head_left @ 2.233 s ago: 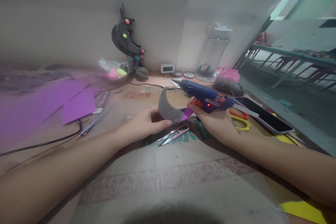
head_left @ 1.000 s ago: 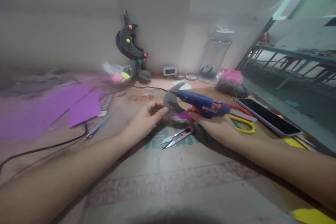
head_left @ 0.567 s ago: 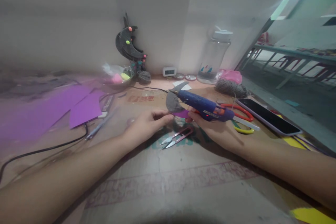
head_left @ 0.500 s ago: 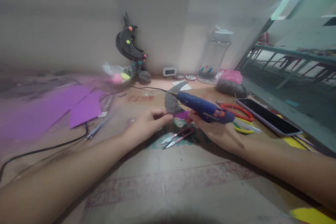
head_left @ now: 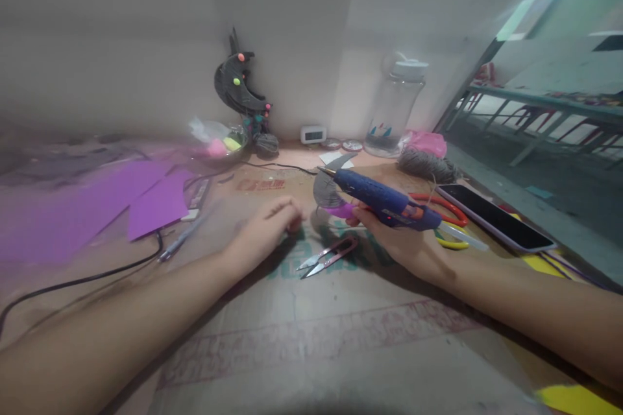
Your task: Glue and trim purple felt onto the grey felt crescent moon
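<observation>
My right hand [head_left: 402,240] is closed on a blue hot glue gun [head_left: 384,198], its nozzle pointing left and a clear glue stick out of its back. At the fingertips of that hand is the purple lower end of a grey yarn-covered crescent moon [head_left: 325,189], which stands behind the nozzle. My left hand [head_left: 272,224] is to the left of the crescent, apart from it, with fingers curled in; whether it pinches anything is hidden. Pink-handled thread snips [head_left: 328,258] lie on the table between my hands.
Purple sheets [head_left: 158,204], a pen [head_left: 180,240] and a black cord [head_left: 82,279] lie left. Right are red-handled scissors [head_left: 445,206], a phone [head_left: 496,217] and grey yarn [head_left: 428,165]. A darker crescent [head_left: 233,84], small clock [head_left: 313,135] and bottle [head_left: 395,110] stand along the wall.
My left hand has let go of the crescent and drawn back a little left, its fingers curling in. The crescent and the glue gun have shifted slightly right with my right hand.
</observation>
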A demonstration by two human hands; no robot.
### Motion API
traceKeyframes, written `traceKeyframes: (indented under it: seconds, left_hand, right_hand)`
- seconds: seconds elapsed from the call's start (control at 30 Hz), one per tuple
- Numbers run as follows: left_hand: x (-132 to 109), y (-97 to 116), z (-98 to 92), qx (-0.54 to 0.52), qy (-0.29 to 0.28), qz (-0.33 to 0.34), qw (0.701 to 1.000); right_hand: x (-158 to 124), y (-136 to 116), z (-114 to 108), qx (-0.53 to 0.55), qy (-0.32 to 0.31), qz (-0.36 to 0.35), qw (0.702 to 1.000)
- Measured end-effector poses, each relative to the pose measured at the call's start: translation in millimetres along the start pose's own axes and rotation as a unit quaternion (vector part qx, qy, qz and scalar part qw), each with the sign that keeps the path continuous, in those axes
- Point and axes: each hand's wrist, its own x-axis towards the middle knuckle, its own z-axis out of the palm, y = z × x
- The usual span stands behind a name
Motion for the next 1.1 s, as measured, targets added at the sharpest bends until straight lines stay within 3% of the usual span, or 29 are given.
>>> traceKeyframes:
  seconds: [0.1,0.2,0.27,0.4,0.47,0.63,0.87,1.1]
  left_hand:
    - [9,-4,-4.1,-0.135,0.139,-0.017,0.981]
    - [15,-9,-4.4,-0.143,0.214,0.0,0.966]
    - [15,-9,-2.2,-0.11,0.185,0.007,0.976]
    - [9,-4,1.1,-0.056,0.01,-0.013,0.998]
    - [6,-1,0.0,-0.02,-0.017,-0.007,1.0]
    - [4,4,-4.5,0.023,-0.016,0.009,1.0]
    - [10,-6,-3.1,-0.049,0.086,-0.015,0.995]
    - [13,-10,-4.5,-0.08,0.122,0.0,0.989]
  right_hand:
    - [0,-4,-2,0.033,-0.011,0.015,0.999]
    - [0,-6,-3,0.028,-0.019,0.013,0.999]
    - [0,-5,-4,0.004,-0.018,0.0,1.0]
    - [0,-1,-5,-0.023,-0.017,-0.034,0.999]
    - [0,-3,-6,-0.026,-0.032,-0.052,0.998]
    - [2,-13,-6,0.019,-0.1,-0.036,0.994]
    - [11,6,-6,-0.024,-0.049,-0.065,0.996]
    - [8,15,-7,-0.028,-0.123,-0.106,0.986]
